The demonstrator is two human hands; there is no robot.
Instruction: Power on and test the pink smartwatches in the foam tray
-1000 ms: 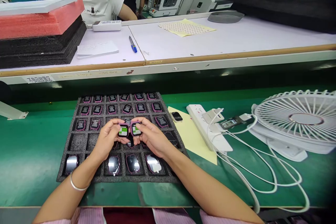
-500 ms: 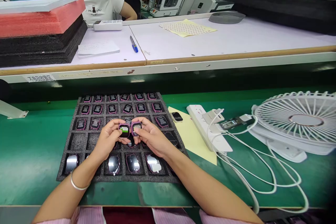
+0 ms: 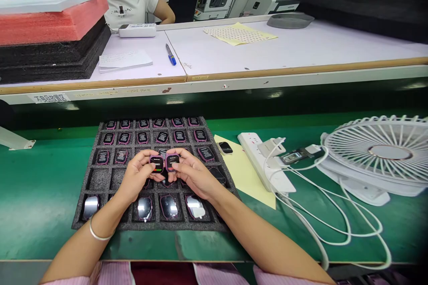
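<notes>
My left hand [image 3: 137,176] grips a small pink-rimmed smartwatch body [image 3: 156,163], screen up and mostly dark with a red strip. My right hand [image 3: 194,173] grips a second pink watch body [image 3: 172,161] right beside it, the two nearly touching. Both hands hover over the middle of a dark grey foam tray [image 3: 100,180] on the green mat. The tray's far rows hold several pink watch bodies with lit screens [image 3: 179,136]. Its near row holds several face-down ones with shiny backs [image 3: 169,207].
Right of the tray lie a yellow sheet [image 3: 245,173], a loose watch body [image 3: 225,147], a white power strip [image 3: 257,151] with white cables, and a white fan [image 3: 381,153]. A raised white shelf behind carries a blue pen [image 3: 170,55], papers and foam stacks [image 3: 50,40]. A person sits beyond.
Both held watches' screens went from bright green and white to mostly dark. My hands stayed in place over the tray.
</notes>
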